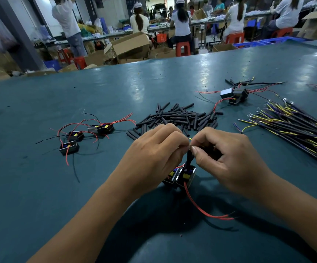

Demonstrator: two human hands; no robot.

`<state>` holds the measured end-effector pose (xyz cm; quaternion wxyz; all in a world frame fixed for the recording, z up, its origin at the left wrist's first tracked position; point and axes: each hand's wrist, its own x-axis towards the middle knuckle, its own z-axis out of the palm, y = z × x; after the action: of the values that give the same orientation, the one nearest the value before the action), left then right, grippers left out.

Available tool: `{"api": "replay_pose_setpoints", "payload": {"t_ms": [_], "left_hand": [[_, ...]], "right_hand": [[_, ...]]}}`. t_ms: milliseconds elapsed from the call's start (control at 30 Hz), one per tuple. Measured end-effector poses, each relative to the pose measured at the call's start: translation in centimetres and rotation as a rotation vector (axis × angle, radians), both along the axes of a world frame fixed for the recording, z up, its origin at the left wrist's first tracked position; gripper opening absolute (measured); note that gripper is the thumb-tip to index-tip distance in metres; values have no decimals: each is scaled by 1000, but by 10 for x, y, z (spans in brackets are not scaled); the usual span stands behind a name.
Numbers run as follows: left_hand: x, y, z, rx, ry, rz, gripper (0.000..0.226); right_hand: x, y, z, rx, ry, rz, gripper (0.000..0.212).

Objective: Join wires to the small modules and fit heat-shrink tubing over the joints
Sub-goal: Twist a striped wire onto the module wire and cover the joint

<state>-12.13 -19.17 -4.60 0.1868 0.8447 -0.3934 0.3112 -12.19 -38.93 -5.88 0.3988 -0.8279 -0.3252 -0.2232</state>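
Right there over the teal table point(40, 186), the left hand point(153, 154) and right hand point(227, 156) meet fingertip to fingertip, both pinching a yellow wire tip point(190, 138) above a black tube point(189, 158) that rises from two small modules point(180, 174) with a red lead point(201, 209) trailing toward the near edge. Behind the hands lies a heap of heat-shrink pieces point(180, 116); three wired modules point(85, 134) sit to the left, a bundle of wires point(294, 126) to the right.
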Motion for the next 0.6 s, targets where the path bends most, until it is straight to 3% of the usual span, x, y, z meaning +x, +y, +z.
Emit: {"api": "replay_pose_setpoints", "payload": {"t_ms": [267, 600], "left_hand": [[1, 2, 1, 85, -121, 12, 17], [-2, -1, -3, 63, -90, 17, 9]], "right_hand": [[3, 0, -4, 13, 14, -1, 6], [3, 0, -3, 31, 23, -8, 6]]}}
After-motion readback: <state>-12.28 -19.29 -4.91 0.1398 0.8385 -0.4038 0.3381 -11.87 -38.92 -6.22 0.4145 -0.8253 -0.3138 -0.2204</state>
